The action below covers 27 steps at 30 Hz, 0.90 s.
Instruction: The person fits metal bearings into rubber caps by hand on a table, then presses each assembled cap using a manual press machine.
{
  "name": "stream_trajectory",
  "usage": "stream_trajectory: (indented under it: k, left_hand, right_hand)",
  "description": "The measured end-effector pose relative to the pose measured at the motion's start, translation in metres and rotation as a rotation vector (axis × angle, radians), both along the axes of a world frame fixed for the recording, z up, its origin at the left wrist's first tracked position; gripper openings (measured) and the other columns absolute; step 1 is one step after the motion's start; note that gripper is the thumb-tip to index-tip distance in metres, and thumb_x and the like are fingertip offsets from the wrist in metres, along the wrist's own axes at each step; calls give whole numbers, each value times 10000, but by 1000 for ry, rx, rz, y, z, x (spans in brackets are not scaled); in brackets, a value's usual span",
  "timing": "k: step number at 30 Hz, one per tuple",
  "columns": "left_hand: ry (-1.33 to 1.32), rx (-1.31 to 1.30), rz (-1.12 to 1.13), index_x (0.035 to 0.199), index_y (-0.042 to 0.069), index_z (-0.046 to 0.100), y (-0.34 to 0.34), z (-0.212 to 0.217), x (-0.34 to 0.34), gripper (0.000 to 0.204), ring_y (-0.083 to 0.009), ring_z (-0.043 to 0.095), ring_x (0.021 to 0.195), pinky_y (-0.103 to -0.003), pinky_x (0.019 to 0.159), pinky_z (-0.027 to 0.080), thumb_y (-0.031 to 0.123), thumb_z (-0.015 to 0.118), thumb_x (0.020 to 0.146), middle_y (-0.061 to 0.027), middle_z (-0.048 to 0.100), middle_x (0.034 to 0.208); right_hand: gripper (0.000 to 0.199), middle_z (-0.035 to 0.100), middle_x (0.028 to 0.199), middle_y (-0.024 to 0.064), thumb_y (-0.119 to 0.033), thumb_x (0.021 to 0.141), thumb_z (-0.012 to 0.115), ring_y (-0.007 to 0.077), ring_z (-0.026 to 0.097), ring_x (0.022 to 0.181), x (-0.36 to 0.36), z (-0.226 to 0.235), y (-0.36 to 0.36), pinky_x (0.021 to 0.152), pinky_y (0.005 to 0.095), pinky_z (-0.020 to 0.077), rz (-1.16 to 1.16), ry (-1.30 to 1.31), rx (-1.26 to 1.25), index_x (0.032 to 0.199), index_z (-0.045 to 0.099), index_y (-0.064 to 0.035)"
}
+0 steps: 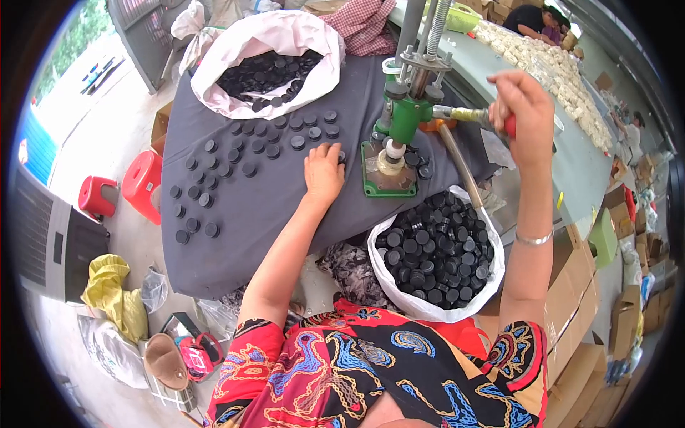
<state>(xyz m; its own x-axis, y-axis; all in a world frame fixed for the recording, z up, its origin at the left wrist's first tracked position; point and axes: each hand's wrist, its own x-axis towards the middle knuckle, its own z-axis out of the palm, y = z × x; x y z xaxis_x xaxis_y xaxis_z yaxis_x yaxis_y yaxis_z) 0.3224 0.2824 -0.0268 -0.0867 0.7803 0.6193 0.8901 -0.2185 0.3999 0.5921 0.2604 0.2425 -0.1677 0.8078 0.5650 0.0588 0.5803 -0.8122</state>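
My left hand [325, 173] rests on the dark cloth with its fingers curled against a round black cap [342, 158], partly hidden by them. Raised on the right, my right hand [524, 110] is closed round the red knob [509, 126] of a lever. The lever [460, 114] joins a green hand press [405, 121] just right of my left hand. Under its ram, a pale round fixture [391, 160] stands on the green base plate [389, 187]. Several loose black caps [249, 170] lie spread on the cloth left of my left hand.
A white sack [325, 43] of black caps stands at the far side of the dark-covered table [228, 250]. Nearer, another white bag [494, 282] brims with caps beside a hammer-like tool [460, 164]. Red stools [143, 187] are at left; a person [526, 20] sits far right.
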Motion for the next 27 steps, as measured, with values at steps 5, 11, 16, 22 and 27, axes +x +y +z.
stream_trajectory:
  k: [5, 11, 16, 22, 27]
  left_hand:
    - [-65, -127, 0, 1069, 64, 646, 6, -5, -7, 384, -294, 558, 990, -421, 834, 438, 101, 711, 693, -92, 639, 1075]
    - [-113, -118, 29, 1105, 60, 634, 4, 4, 5, 419, -296, 557, 1017, -428, 867, 437, 125, 720, 699, -110, 654, 1038]
    - [-140, -166, 3, 1104, 90, 629, 16, -3, 3, 435, -286, 539, 1028, -427, 858, 404, 148, 727, 685, -90, 664, 1009]
    - [-132, -122, 11, 1105, 88, 634, 17, -1, 5, 436, -273, 544, 1013, -422, 856, 392, 169, 736, 689, -90, 667, 1006]
    - [-152, -190, 13, 1131, 86, 624, 19, 8, 10, 458, -273, 546, 1004, -416, 866, 393, 176, 738, 697, -100, 667, 1002]
  right_hand:
    - [187, 510, 559, -5, -151, 897, 606, 68, 472, 458, -4, 15, 23, 486, 224, 405, 64, 51, -2, 934, 649, 27]
    - [175, 516, 561, -5, -140, 892, 615, 70, 476, 456, -1, 13, 24, 485, 222, 406, 67, 79, 21, 925, 655, 26]
    - [171, 518, 565, -8, -139, 893, 615, 69, 480, 460, -4, 12, 24, 486, 218, 407, 80, 85, 22, 926, 659, 23]
    - [164, 519, 570, -10, -135, 892, 615, 66, 478, 458, -4, 13, 24, 485, 215, 407, 75, 88, 37, 928, 662, 17]
    - [160, 521, 573, -11, -133, 893, 614, 66, 479, 456, -2, 12, 24, 478, 213, 404, 79, 97, 54, 930, 663, 14]
